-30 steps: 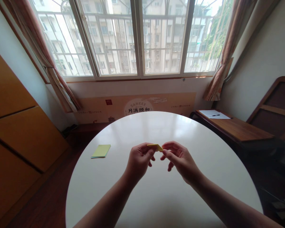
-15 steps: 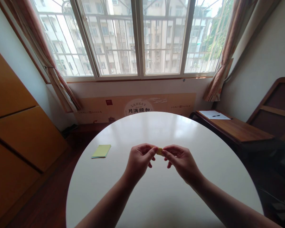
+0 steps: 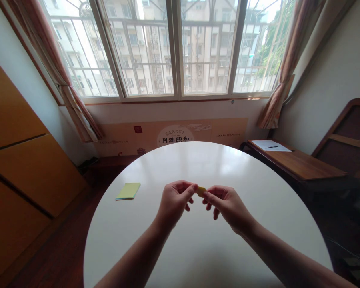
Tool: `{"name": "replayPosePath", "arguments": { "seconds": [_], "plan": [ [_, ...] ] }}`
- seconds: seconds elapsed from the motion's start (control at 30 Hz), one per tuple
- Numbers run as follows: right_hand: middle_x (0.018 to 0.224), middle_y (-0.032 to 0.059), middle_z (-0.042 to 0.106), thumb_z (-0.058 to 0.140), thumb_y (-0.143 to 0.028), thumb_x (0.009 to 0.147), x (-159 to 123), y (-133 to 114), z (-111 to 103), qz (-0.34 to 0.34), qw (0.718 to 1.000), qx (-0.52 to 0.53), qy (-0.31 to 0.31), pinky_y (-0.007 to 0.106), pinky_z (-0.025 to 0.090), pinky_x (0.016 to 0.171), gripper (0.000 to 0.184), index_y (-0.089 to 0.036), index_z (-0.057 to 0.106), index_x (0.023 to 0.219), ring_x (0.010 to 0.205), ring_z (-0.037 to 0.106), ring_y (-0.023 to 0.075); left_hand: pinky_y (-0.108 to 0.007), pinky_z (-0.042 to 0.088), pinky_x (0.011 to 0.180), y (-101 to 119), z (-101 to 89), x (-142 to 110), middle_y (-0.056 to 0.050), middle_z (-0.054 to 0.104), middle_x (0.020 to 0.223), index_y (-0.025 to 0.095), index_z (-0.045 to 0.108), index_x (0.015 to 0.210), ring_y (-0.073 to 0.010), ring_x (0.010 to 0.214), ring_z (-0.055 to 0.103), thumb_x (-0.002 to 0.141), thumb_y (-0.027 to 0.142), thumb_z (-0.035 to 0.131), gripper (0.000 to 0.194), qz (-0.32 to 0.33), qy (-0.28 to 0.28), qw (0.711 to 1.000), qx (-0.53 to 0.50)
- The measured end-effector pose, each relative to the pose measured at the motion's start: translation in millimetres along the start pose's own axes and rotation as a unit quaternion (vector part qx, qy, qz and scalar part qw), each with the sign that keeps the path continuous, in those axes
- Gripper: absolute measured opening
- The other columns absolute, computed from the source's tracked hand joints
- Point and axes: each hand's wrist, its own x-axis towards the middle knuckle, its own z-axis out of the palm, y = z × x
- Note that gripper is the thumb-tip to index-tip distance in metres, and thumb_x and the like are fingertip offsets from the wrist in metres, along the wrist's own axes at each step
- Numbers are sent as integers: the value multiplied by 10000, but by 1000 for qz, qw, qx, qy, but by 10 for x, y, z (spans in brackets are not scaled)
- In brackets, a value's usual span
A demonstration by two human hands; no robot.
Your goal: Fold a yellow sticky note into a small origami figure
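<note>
A small folded piece of yellow-green paper [image 3: 201, 191] is held up over the table between my two hands. My left hand [image 3: 176, 200] pinches its left end between thumb and forefinger. At the other end, my right hand [image 3: 225, 203] has its thumb and forefinger closed on the paper, with its lower fingers curled loosely beneath. The fingertips cover both ends, so the paper's full shape is hidden. To the left of my hands lies a stack of square yellow-green paper sheets [image 3: 128, 191], with a bluish edge showing underneath.
The round white table [image 3: 186, 248] spreads beneath my arms. Beyond its right edge stands a wooden bench [image 3: 309, 162] with white paper [image 3: 265, 145] and a dark pen-like object on it. Wooden cabinets [image 3: 24, 172] are at the left, and a barred window [image 3: 177, 52] is ahead.
My right hand has shifted slightly downward and its fingers have moved. The folded paper is now tilted, and more of it shows between the fingertips. The paper stack has not moved.
</note>
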Motion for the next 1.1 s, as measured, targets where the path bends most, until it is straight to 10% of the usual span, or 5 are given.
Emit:
{"name": "replayPosePath", "arguments": {
  "seconds": [0.83, 1.1],
  "plan": [
    [717, 51, 670, 706, -463, 816, 3, 7, -11, -21, 1000, -17, 15, 221, 483, 423, 319, -145, 721, 835, 632, 615, 168, -168, 419, 349, -20, -45, 40, -15, 598, 626, 131, 648, 757, -101, 489, 514, 828, 432, 617, 311, 53, 58, 995, 65],
    [680, 48, 661, 717, -450, 804, 37, -13, 6, -25, 1000, -12, 2, 207, 476, 421, 317, -134, 723, 820, 621, 604, 161, -165, 429, 365, -45, -31, 1, -37, 628, 683, 122, 675, 805, -133, 593, 554, 802, 342, 655, 220, 34, -85, 991, 99]
  ]
}}
